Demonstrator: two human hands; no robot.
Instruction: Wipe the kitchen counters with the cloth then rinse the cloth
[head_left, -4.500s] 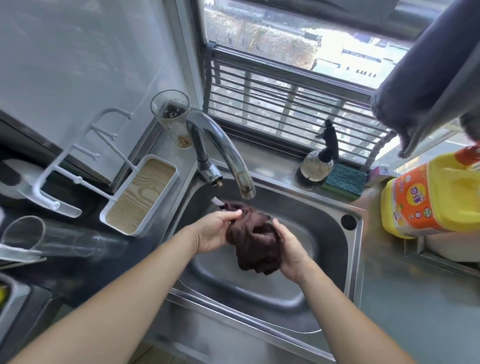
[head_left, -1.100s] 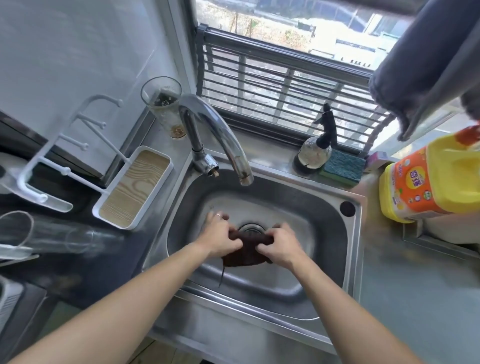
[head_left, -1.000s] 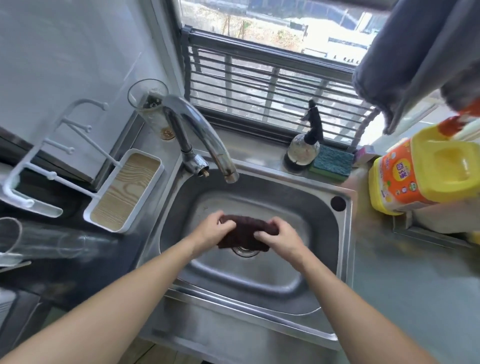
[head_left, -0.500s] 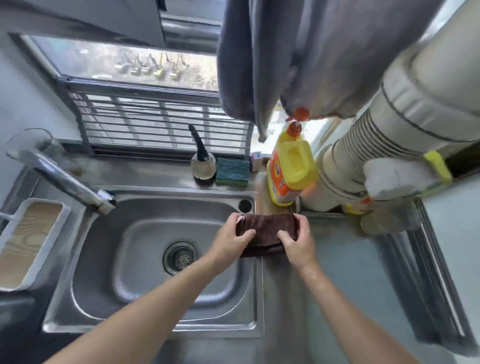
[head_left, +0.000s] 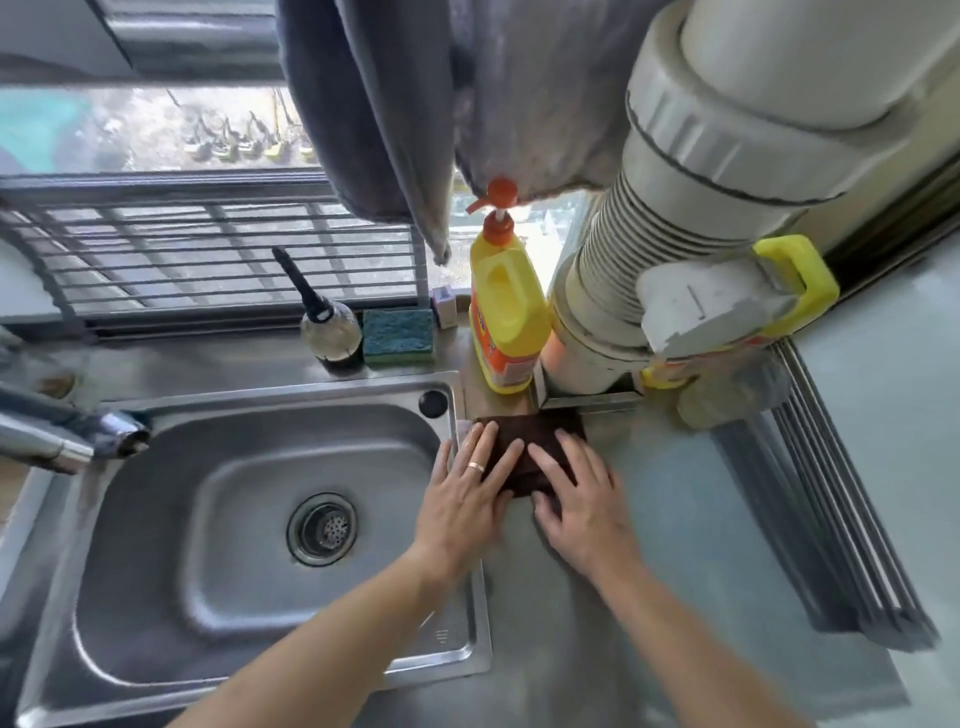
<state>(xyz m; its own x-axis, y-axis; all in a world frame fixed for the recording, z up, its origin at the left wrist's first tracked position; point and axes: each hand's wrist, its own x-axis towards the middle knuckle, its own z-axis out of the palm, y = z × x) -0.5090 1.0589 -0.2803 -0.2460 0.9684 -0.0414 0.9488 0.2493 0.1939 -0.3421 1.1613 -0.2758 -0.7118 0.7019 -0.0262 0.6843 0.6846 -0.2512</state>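
Half a second ago both hands were pinching the folded cloth (head_left: 535, 447) by its ends, above the corner where sink and counter meet; now the cloth is lying flat on the counter (head_left: 675, 519) and both hands are pressing down on it with straight fingers. Earlier still, the person was working the cloth under the faucet (head_left: 67, 436), over the sink basin.

The sink (head_left: 208, 519) is sitting just left of the left hand's fingers, its basin holding only the drain strainer (head_left: 323, 529). Beyond the fingertips, a yellow detergent bottle (head_left: 506, 317) with an orange pump is standing upright; how full it is cannot be told. Farther left of it, a blue-green sponge (head_left: 398, 335) is lying beside a round soap dispenser (head_left: 332, 335).

The left hand (head_left: 467, 504) is resting flat, fingers slightly spread, a ring on one finger, its fingertips covering the cloth's left part and its little-finger side reaching over the sink rim. The right hand (head_left: 582, 509) is lying flat beside it, fingers slightly spread, covering the cloth's right part. The dark brown cloth is showing between the two sets of fingers and just past their tips, its far edge close to the bottle's base.
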